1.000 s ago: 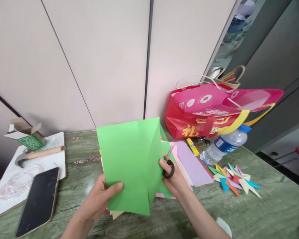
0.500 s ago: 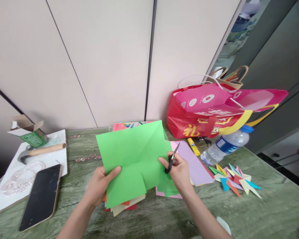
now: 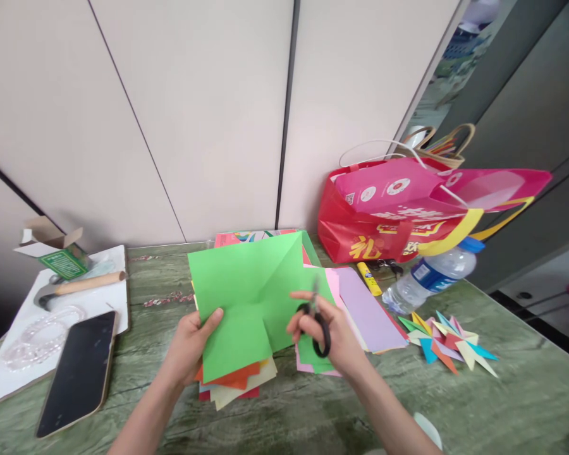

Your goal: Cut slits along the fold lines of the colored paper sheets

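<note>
A creased green sheet (image 3: 241,284) with a slit in its lower edge is held up above the table. My left hand (image 3: 192,341) pinches its left side, thumb on top. Black-handled scissors (image 3: 321,335) are in my right hand (image 3: 334,332), at the right of the sheet; their blades point up and look blurred. Beneath the green sheet lies a pile of coloured papers (image 3: 237,385), orange, cream and red. More sheets, lilac (image 3: 365,309), pink and green, are spread beside my right hand.
On the left are a phone (image 3: 78,373), a hammer (image 3: 83,285), clear beads (image 3: 40,341) and a small box (image 3: 61,256). At the right stand a red bag (image 3: 351,221), a glue stick (image 3: 368,278), a lying bottle (image 3: 429,278) and folded paper stars (image 3: 448,341).
My right hand has let go of the green sheet's right side, and the scissors have turned in its fingers. The sheet has shifted slightly left and down.
</note>
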A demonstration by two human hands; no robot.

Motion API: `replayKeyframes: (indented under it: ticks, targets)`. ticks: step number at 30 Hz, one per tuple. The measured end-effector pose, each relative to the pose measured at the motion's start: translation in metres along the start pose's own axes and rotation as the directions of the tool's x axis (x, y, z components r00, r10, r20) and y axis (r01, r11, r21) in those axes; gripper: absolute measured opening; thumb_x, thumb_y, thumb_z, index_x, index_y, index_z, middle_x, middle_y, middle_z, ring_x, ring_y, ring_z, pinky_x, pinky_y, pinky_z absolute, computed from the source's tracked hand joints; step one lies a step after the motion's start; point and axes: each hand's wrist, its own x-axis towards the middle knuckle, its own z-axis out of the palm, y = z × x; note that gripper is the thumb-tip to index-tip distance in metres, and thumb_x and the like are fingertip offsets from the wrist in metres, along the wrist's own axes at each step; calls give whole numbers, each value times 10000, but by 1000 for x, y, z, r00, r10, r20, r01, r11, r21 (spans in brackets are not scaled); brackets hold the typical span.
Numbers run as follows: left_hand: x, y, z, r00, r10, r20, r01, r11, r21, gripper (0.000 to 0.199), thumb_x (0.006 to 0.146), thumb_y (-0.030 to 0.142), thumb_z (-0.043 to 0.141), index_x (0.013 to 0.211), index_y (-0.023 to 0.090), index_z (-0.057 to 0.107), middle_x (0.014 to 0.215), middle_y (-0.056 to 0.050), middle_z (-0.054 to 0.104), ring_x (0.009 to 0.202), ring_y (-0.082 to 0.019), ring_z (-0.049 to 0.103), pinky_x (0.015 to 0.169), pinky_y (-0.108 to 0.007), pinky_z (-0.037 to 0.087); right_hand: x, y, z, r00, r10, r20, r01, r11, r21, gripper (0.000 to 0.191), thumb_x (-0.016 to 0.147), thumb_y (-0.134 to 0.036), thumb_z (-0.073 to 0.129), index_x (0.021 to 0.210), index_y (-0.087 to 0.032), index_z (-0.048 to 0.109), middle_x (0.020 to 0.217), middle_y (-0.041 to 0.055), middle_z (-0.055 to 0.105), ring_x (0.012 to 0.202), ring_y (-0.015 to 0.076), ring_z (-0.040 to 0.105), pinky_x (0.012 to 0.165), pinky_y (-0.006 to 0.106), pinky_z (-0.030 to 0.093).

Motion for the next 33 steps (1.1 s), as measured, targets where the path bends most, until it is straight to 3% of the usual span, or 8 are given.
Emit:
replayKeyframes:
  ticks: [2, 4, 13, 19, 27, 33]
  targets:
    - [1, 1, -1, 1000, 0, -22, 0, 1000, -6, 313, 526, 322, 789, 752, 132, 686, 663, -74, 752, 622, -260, 697, 544, -341, 552, -3, 2, 8, 957, 164, 237, -191, 977, 92, 385, 708, -411, 667, 949, -196, 457, 648, 0, 659, 527, 147, 595, 561, 296, 453]
    - [2, 1, -2, 999, 5, -50, -6, 1000, -15, 333, 524, 321, 789, 777, 132, 684, 674, -78, 753, 629, -264, 698, 541, -344, 554, -5, 9, 14, 909, 232, 345, -283, 953, 104, 353, 691, -407, 687, 868, -179, 484, 659, 3, 656, 564, 143, 605, 597, 299, 457]
    - [3, 5, -8, 990, 31, -136, -40, 997, -59, 356, 506, 320, 802, 789, 143, 677, 619, -44, 746, 598, -241, 695, 521, -309, 550, -8, 25, 28, 840, 333, 429, -426, 894, 140, 368, 624, -355, 752, 869, -147, 570, 672, -5, 630, 607, 128, 582, 655, 289, 427]
    - [2, 6, -8, 991, 17, -130, -28, 996, -85, 353, 503, 315, 809, 784, 145, 680, 627, -43, 747, 573, -225, 690, 497, -288, 540, -9, 29, 29, 839, 330, 433, -417, 901, 119, 387, 596, -364, 768, 854, -149, 577, 665, -18, 605, 619, 133, 567, 657, 278, 402]
    - [-1, 0, -4, 999, 24, -43, -23, 999, 34, 321, 576, 349, 767, 802, 136, 686, 630, -47, 744, 525, -204, 669, 487, -284, 521, -7, 30, 32, 891, 277, 359, -365, 908, 205, 412, 517, -364, 811, 810, -158, 605, 599, -39, 588, 660, 168, 585, 669, 288, 432]
    - [-3, -2, -2, 999, 9, -32, -7, 999, 41, 314, 579, 359, 762, 789, 140, 683, 624, -40, 742, 524, -205, 665, 511, -302, 527, -4, 37, 33, 917, 242, 317, -318, 923, 215, 439, 480, -316, 835, 829, -176, 608, 723, -22, 652, 620, 143, 593, 653, 267, 432]
